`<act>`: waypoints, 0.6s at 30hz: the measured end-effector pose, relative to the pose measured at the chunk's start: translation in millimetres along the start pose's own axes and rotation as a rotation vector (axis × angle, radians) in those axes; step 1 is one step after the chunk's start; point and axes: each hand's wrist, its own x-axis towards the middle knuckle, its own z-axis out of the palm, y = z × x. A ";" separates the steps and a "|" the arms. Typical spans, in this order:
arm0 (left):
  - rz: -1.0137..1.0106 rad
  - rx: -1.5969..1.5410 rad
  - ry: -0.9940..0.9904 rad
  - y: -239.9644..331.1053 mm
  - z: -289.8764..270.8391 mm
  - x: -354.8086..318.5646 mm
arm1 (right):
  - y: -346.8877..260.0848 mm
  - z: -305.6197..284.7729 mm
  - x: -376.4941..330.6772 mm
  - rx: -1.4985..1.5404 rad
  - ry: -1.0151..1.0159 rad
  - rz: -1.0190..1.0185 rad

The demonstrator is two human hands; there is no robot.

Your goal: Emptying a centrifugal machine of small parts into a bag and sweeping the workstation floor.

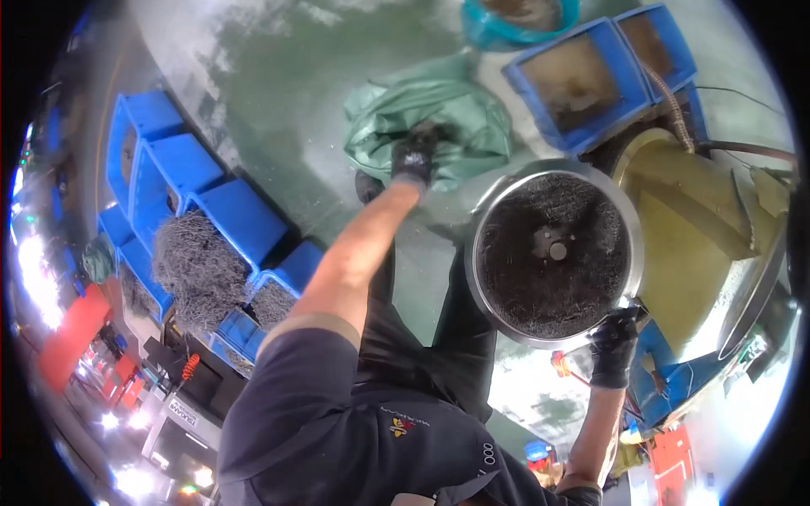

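Note:
My left hand point(413, 158), in a black glove, reaches down into the folds of a green fabric sack point(371, 126) on the floor. Its fingers blend into the dark opening there, so I cannot see whether they grip anything. At the lower right edge of a round metal drum point(637, 253), my right hand point(614, 344), also in a black glove, is closed on the rim. Dark, thin metal pieces point(548, 295) lie in the drum around a light round knob point(558, 251) at its centre.
Blue bins point(240, 221) stand at the left, some heaped with grey wiry metal pieces point(198, 266). A large yellowish machine bowl point(692, 244) adjoins the drum at right. Behind it are blue crates point(574, 76) with brownish contents and a teal basin point(523, 34).

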 end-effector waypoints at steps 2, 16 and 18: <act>0.087 0.035 0.257 -2.0 23.0 11.3 | -0.8 -11.1 9.0 0.239 0.041 0.107; 0.215 0.155 -0.127 -11.7 109.4 -30.0 | 56.6 21.9 76.8 0.281 0.129 0.164; 0.125 0.096 -0.182 -6.0 115.3 -62.5 | 29.6 85.7 60.7 0.426 0.211 0.277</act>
